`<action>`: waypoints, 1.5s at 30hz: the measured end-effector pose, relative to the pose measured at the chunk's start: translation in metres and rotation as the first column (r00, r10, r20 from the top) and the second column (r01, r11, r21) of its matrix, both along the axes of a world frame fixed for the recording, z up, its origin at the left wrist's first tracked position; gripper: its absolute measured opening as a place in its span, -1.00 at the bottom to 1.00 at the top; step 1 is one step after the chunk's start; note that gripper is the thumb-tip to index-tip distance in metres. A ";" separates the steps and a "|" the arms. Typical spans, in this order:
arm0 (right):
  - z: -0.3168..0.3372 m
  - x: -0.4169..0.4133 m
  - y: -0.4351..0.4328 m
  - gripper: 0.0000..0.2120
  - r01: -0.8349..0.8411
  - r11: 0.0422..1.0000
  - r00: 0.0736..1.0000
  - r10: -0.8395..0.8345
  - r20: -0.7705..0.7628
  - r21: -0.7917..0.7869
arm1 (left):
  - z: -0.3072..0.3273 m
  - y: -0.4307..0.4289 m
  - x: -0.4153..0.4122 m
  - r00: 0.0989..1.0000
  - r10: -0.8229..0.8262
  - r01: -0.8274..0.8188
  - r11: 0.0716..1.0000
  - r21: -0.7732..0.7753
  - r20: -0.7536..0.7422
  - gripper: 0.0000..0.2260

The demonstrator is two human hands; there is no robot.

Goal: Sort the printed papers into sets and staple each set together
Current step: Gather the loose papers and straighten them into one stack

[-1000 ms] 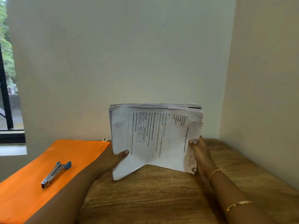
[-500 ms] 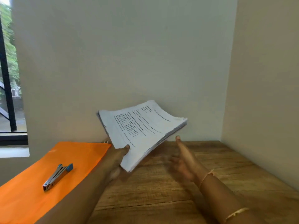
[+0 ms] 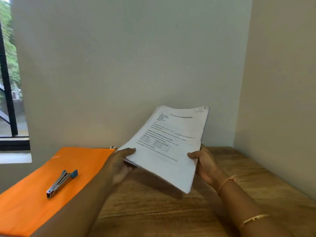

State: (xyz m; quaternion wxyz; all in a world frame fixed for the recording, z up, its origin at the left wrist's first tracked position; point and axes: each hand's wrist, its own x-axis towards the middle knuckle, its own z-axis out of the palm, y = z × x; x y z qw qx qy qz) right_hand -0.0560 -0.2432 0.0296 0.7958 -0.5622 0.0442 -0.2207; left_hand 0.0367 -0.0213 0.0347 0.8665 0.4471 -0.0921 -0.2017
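A thick stack of printed papers (image 3: 172,142) is held above the wooden table (image 3: 230,194), tilted with its far edge raised and the printed side up. My left hand (image 3: 119,164) grips its left edge, thumb on top. My right hand (image 3: 204,164) grips the right edge, thumb on top of the sheets. A metal stapler with blue ends (image 3: 61,183) lies on an orange folder (image 3: 42,189) to the left, apart from both hands.
The table sits in a corner: a wall runs along the back and another along the right side. A window (image 3: 8,82) with a black frame is at the far left. The orange folder covers the table's left part.
The stack went from upright in both hands, to tilted in the left hand alone, to nearly flat with print readable. My right hand let go and has taken the right edge again.
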 end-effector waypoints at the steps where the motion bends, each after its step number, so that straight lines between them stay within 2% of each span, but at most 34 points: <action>1: 0.001 -0.002 -0.003 -0.51 -0.008 1.000 1.000 0.008 0.017 -0.014 | 0.002 0.007 0.003 1.000 -0.018 0.018 0.999 0.039 0.012 -0.75; 5: 0.003 -0.005 -0.008 -0.51 -0.050 0.992 0.998 0.053 0.020 -0.112 | 0.007 0.019 -0.002 0.981 -0.169 0.146 0.968 0.206 0.099 -0.84; 7: 0.005 -0.007 -0.002 -0.55 -0.057 0.973 0.998 0.059 0.002 -0.222 | 0.002 0.014 -0.002 0.955 -0.120 0.027 0.946 0.324 0.270 -0.76; 9: 0.007 -0.007 0.006 -0.60 0.023 0.907 1.000 -0.022 0.006 -0.420 | -0.006 0.007 -0.003 0.890 0.010 -0.198 0.910 0.365 0.456 -0.72; 11: 0.008 -0.005 0.013 -0.66 0.114 0.844 0.993 -0.084 0.080 -0.524 | -0.012 0.000 -0.006 0.815 0.101 -0.320 0.900 0.297 0.571 -0.75; 14: 0.009 -0.005 0.019 -0.72 0.208 0.867 0.967 -0.112 0.230 -0.452 | -0.007 -0.007 -0.015 0.720 0.184 -0.397 0.900 0.179 0.669 -0.78; 16: 0.011 -0.006 0.021 -0.73 0.254 0.882 0.940 -0.129 0.316 -0.396 | 0.001 -0.009 -0.021 0.622 0.225 -0.472 0.872 0.129 0.750 -0.82; 18: 0.013 -0.006 0.023 -0.74 0.294 0.880 0.915 -0.146 0.377 -0.374 | 0.006 -0.010 -0.024 0.502 0.249 -0.545 0.835 0.079 0.828 -0.82; 20: 0.016 -0.007 0.024 -0.76 0.314 0.877 0.902 -0.155 0.403 -0.364 | 0.007 -0.010 -0.025 0.440 0.270 -0.570 0.821 0.035 0.856 -0.81; 23: 0.013 -0.008 0.022 -0.76 0.317 0.866 0.920 -0.183 0.346 -0.387 | 0.003 -0.008 -0.025 0.480 0.274 -0.560 0.827 0.051 0.834 -0.84; 27: 0.000 -0.004 0.020 -0.76 0.272 0.887 0.954 -0.199 0.223 -0.372 | -0.010 -0.010 -0.026 0.650 0.260 -0.456 0.885 0.093 0.714 -0.84; 33: -0.002 -0.001 0.024 -0.79 0.302 0.889 0.948 -0.240 0.211 -0.344 | -0.012 -0.011 -0.019 0.762 0.259 -0.387 0.917 0.096 0.593 -0.94; 35: -0.002 -0.001 0.025 -0.78 0.319 0.882 0.942 -0.253 0.222 -0.347 | -0.010 -0.010 -0.021 0.760 0.267 -0.395 0.914 0.094 0.593 -0.94; 41: 0.007 -0.004 0.021 -0.76 0.346 0.886 0.927 -0.271 0.261 -0.309 | 0.000 -0.009 -0.021 0.673 0.295 -0.465 0.882 0.078 0.679 -0.93; 43: 0.002 -0.003 0.020 -0.75 0.331 0.881 0.940 -0.275 0.201 -0.337 | -0.008 -0.011 -0.022 0.690 0.229 -0.447 0.881 0.155 0.687 -0.92; 45: -0.005 -0.001 0.018 -0.74 0.316 0.880 0.948 -0.284 0.141 -0.355 | -0.018 -0.012 -0.019 0.715 0.139 -0.411 0.877 0.251 0.686 -0.82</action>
